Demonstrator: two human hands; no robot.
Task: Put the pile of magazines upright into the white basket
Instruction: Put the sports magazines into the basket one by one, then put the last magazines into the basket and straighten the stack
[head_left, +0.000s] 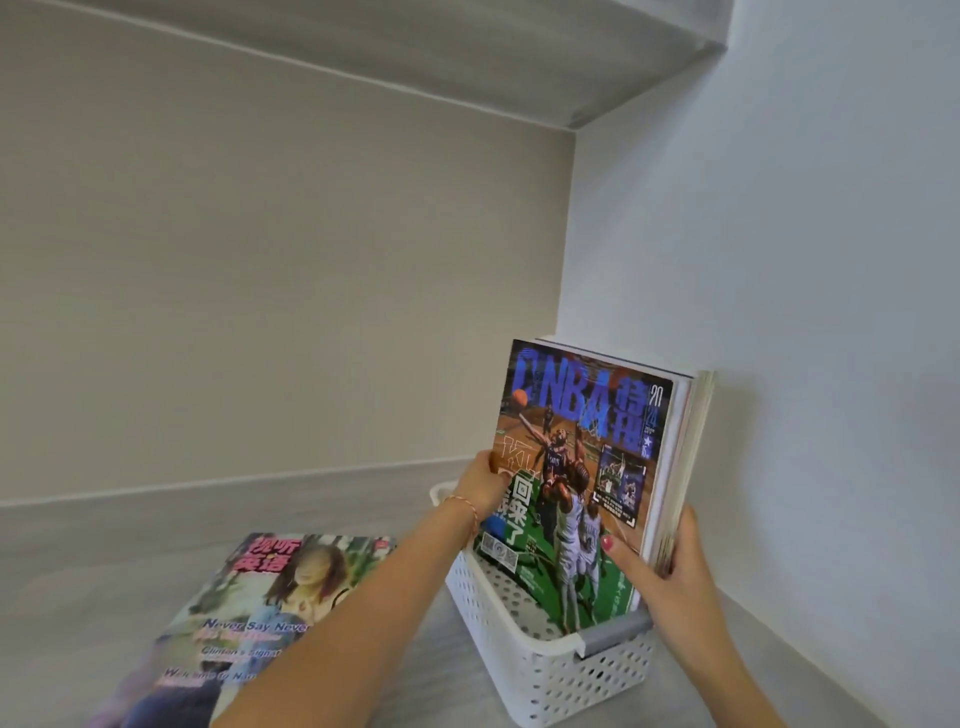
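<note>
both hands, left hand (485, 488) and right hand (670, 564), curled around upright magazines (587, 467) in basket (519, 649)

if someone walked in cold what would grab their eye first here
First, the bright stack of magazines with a blue and green basketball cover, standing upright in the white perforated plastic basket at the right, near the pale wall. The left hand holds its left edge and the right hand grips its right edge. At lower left, a colourful magazine with pink lettering lies flat on the grey shelf.
</note>
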